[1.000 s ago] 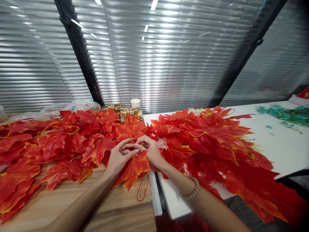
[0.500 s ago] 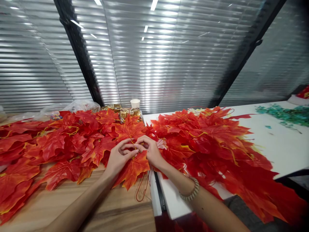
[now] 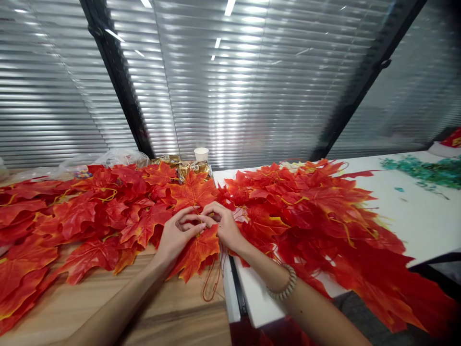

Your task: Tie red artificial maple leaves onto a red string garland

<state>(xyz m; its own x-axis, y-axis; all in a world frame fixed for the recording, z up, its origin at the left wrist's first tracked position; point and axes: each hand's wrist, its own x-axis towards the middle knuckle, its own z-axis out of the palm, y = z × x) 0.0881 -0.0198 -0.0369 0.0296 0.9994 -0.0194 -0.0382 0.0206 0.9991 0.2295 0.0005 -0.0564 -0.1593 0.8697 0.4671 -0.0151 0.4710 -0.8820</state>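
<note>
My left hand (image 3: 180,232) and my right hand (image 3: 224,226) meet at the centre, fingers bent and fingertips touching. Both pinch at the stem of a red-orange artificial maple leaf (image 3: 198,253), which hangs just below them; the exact pinch point is partly hidden by the fingers. Right above the fingertips lies another maple leaf (image 3: 194,193), its yellow-veined face up. Heaped to the left are several red leaves (image 3: 79,214), with a second heap of leaves (image 3: 302,206) to the right. A thin red cord (image 3: 208,288) loops onto the wood below my hands. A beaded bracelet (image 3: 286,286) circles my right wrist.
The wood-grain table (image 3: 173,307) meets a white table (image 3: 421,216) at a gap beneath my right hand. Behind the leaves stand a paper cup (image 3: 201,154), gold packets (image 3: 194,169) and clear plastic bags (image 3: 122,157). Green foliage (image 3: 428,169) lies far right, before window blinds (image 3: 230,96).
The leaf below my fingers has turned slightly, its right tip shifting a little left. My hands keep nearly the same pinch and place.
</note>
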